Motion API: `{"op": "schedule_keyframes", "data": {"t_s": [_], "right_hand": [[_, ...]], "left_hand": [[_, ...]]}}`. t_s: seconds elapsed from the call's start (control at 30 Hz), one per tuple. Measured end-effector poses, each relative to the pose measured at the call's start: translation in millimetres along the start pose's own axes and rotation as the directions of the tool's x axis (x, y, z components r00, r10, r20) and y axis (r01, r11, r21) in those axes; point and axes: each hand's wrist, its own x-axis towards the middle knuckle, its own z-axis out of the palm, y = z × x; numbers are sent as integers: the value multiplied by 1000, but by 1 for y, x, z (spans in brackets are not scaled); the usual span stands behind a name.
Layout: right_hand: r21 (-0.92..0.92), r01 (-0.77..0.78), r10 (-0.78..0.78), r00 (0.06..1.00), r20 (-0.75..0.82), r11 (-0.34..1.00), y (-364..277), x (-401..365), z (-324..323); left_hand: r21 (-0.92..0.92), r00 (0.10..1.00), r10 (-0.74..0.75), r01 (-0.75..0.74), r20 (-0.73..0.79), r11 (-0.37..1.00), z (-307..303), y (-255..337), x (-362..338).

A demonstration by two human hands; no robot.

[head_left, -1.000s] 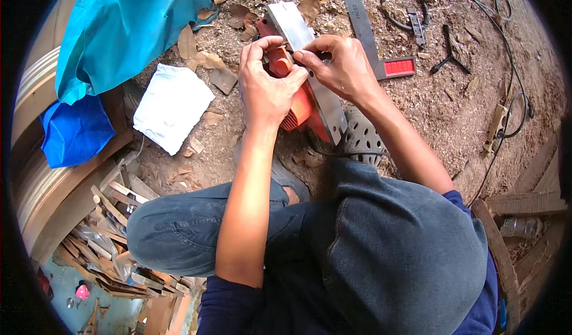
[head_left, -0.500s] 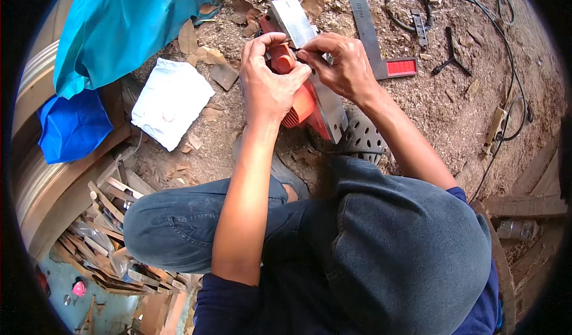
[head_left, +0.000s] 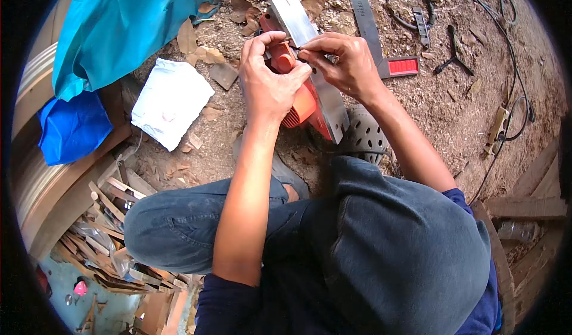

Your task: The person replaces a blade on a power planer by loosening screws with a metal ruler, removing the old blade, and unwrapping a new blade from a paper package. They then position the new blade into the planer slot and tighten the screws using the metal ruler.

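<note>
A red electric hand planer (head_left: 302,104) lies tilted on its side over the sawdust, its bare metal sole facing right. My left hand (head_left: 267,85) curls around the planer's middle, thumb on the near side and fingers on the far side. At the gap in the sole, by the cutter area, my right hand (head_left: 347,62) has thumb and forefinger pinched together. Whatever sits between those fingertips is too small and covered to make out. A try square (head_left: 364,19) with a red-inlaid handle rests just beyond my right hand.
Right of the square are a black three-armed wrench (head_left: 453,55), a black slotted bar (head_left: 420,26) and a dark cable (head_left: 517,67). A white bag (head_left: 170,103), teal cloth (head_left: 131,31) and blue bag (head_left: 74,126) lie left. Wood offcuts (head_left: 107,240) pile up lower left.
Almost nothing differs. Both hands keep their places on the planer, with only a very slight shift of the right fingers.
</note>
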Motion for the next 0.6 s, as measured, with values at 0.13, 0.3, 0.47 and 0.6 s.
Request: {"op": "schedule_keyframes", "data": {"t_s": [0.13,0.3,0.47,0.6], "right_hand": [[77,-61,58,998,34,995,4,2,-7],[-55,-95,105,970,218,994,2,18,-22],[-132,-73,110,948,298,989,-5,28,-27],[-173,-49,100,948,302,984,-5,27,-24]], "left_hand": [[40,1000,30,-30,-2,999,0,-3,-1],[29,999,40,-40,8,999,-1,-2,0],[-12,1000,11,-11,7,1000,-1,1,0],[23,999,34,-34,4,999,-2,1,0]]}}
